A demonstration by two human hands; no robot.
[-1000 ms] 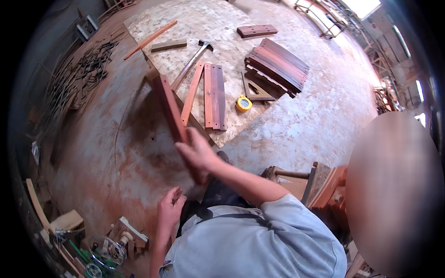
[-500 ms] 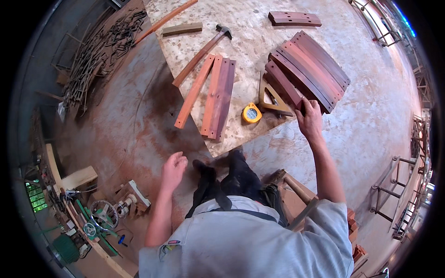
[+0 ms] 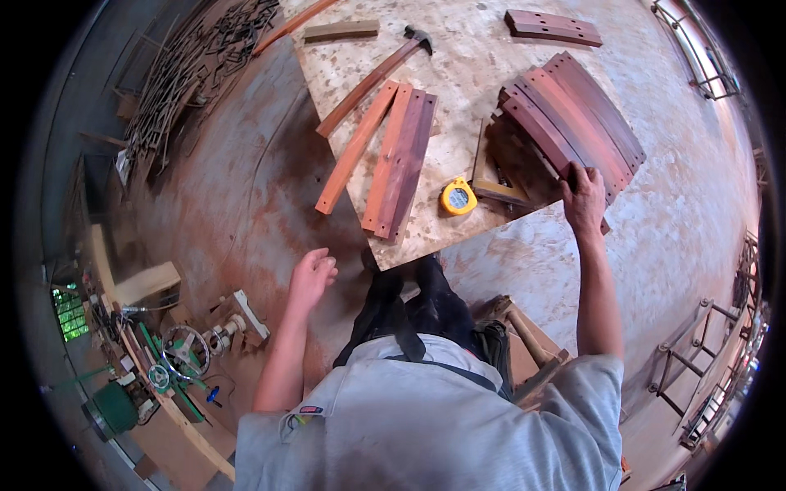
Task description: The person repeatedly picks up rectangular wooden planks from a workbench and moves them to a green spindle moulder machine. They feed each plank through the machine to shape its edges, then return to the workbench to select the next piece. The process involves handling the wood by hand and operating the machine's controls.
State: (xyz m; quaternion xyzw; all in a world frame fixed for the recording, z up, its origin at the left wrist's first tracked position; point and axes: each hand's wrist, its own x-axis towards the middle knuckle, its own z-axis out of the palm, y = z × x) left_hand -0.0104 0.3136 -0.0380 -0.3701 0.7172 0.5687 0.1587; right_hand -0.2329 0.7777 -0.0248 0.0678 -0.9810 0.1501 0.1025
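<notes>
My right hand (image 3: 584, 200) grips the near end of a dark reddish wooden slat (image 3: 538, 135) between thumb and fingers. This slat lies along the left side of a stack of curved wooden slats (image 3: 585, 114), partly on top of it. Over the floor, short of the table's near corner, my left hand (image 3: 313, 278) hangs with loosely bent fingers and nothing in it. A try square (image 3: 501, 192) rests left of the stack, partly in shadow. Beside it is a yellow tape measure (image 3: 458, 197). Several narrow slats (image 3: 399, 164) with holes at their ends lie further left.
A claw hammer (image 3: 372, 85) and a short wooden block (image 3: 341, 31) lie toward the back of the stained table (image 3: 467, 90). Two holed slats (image 3: 553, 29) sit at the far right. Machinery with handwheels (image 3: 185, 352) stands on the floor at lower left, metal frames (image 3: 688, 356) at right.
My right hand has shifted the slat up and right from beside the try square onto the stack's left side. My left hand stays empty. The whole view has shifted slightly.
</notes>
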